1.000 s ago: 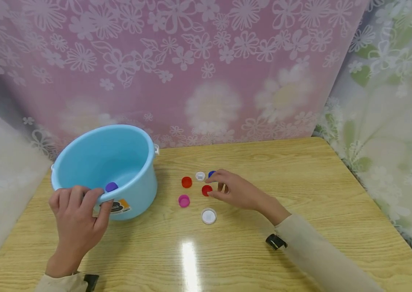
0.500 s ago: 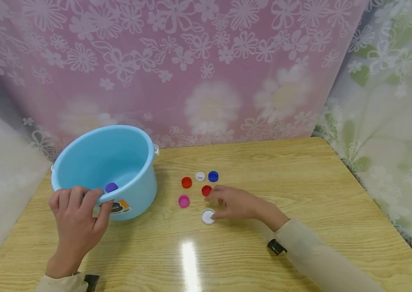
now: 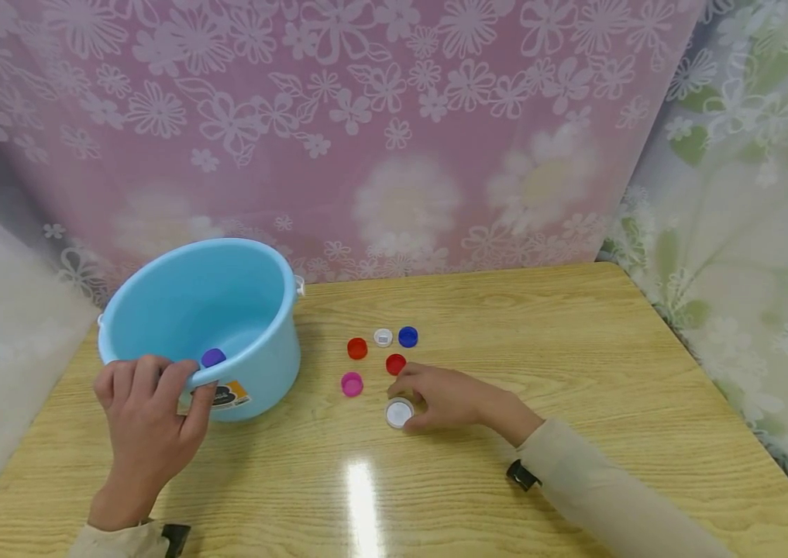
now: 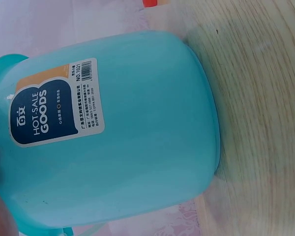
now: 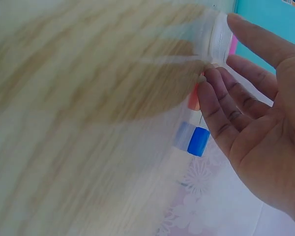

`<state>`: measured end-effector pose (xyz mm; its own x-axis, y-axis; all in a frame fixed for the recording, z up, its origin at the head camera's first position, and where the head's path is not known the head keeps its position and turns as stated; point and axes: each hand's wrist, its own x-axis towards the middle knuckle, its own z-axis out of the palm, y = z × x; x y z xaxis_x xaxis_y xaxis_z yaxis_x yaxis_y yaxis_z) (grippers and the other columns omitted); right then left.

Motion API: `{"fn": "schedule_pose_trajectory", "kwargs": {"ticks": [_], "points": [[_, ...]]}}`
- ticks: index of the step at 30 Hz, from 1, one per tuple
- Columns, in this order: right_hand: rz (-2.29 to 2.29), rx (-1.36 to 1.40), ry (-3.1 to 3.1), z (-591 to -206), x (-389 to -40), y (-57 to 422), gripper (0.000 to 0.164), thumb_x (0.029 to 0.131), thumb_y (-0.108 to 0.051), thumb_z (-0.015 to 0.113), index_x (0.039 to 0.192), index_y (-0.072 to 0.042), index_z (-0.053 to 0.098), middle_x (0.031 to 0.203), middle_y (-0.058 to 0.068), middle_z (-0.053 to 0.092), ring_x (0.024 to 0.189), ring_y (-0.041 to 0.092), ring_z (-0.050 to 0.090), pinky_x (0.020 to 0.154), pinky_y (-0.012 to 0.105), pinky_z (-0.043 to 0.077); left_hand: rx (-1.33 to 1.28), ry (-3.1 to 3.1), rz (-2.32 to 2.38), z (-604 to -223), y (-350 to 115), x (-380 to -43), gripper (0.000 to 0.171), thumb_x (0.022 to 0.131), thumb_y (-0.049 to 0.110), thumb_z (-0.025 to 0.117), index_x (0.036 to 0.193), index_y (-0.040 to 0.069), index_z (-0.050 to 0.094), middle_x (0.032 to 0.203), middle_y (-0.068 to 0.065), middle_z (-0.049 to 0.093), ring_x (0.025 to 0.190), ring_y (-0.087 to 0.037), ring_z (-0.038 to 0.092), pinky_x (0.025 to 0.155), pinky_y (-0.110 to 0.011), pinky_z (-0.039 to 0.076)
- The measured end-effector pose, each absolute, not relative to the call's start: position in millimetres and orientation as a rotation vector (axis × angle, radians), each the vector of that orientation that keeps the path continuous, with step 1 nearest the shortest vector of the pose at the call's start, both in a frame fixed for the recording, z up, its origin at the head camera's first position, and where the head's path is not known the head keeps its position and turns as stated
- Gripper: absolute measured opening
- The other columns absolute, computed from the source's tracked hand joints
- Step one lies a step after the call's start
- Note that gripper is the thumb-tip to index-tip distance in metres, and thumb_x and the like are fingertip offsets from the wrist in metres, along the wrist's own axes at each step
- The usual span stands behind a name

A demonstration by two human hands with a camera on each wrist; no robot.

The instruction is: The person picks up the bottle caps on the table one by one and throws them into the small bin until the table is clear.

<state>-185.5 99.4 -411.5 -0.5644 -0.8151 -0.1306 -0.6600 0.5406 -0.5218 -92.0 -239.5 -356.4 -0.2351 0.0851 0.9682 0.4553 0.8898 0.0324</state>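
My left hand (image 3: 149,434) grips the near rim of a light blue bucket (image 3: 275,364), fingers over the edge and thumb outside, under it the label. Inside the bucket lies a purple bottle cap (image 3: 213,357). On the table my right hand (image 3: 445,397) pinches a round white cap (image 3: 400,413) with a clear rim between thumb and index finger. In the right wrist view this white cap (image 5: 220,39) sits between the thumb and index fingertips, the other fingers loosely bent. A red cap (image 3: 396,364) lies just beyond the hand.
Other caps lie upside down between bucket and hand: an orange-red cap (image 3: 357,348), a small white cap (image 3: 383,337), a blue cap (image 3: 408,336) and a pink cap (image 3: 352,384). A floral curtain (image 3: 394,194) hangs behind the wooden table (image 3: 540,310).
My right hand has moved from beside the blue and red caps toward me, and its thumb and index finger have come round the white cap. The left hand and bucket stay put.
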Motion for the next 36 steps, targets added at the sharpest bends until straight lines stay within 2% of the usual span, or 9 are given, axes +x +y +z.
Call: {"fn": "schedule_pose_trajectory", "kwargs": {"ticks": [9,22,36], "points": [[-0.597,-1.216,2.431,-410.1,-183.2,97.9,0.034,0.081,-0.026,0.076,0.112,-0.017,0.066,0.102,-0.007,0.049,0.082,0.012,0.049,0.072,0.024,0.043,-0.408,-1.788,-0.365,-355.9,-239.7,-92.5,0.033,0.090,0.030,0.048,0.074,0.002,0.054,0.065,-0.014,0.039,0.062,-0.036,0.030,0.071,-0.053,0.019],[-0.615,-1.228,2.408,-410.3,-182.4,98.1,0.032,0.083,-0.024,0.074,0.112,-0.014,0.065,0.100,-0.004,0.051,0.083,0.011,0.048,0.073,0.023,0.042,-0.407,-1.786,-0.365,-355.3,-238.8,-92.1,0.033,0.090,0.031,0.048,0.074,0.002,0.054,0.065,-0.014,0.039,0.062,-0.036,0.030,0.070,-0.053,0.019],[-0.685,-1.206,2.411,-406.9,-182.2,100.2,0.030,0.086,-0.021,0.071,0.115,-0.014,0.065,0.096,-0.007,0.054,0.083,0.010,0.051,0.074,0.025,0.044,-0.409,-1.781,-0.364,-357.2,-238.6,-90.4,0.035,0.090,0.031,0.048,0.074,0.001,0.055,0.065,-0.015,0.040,0.062,-0.036,0.031,0.071,-0.054,0.020]]}}
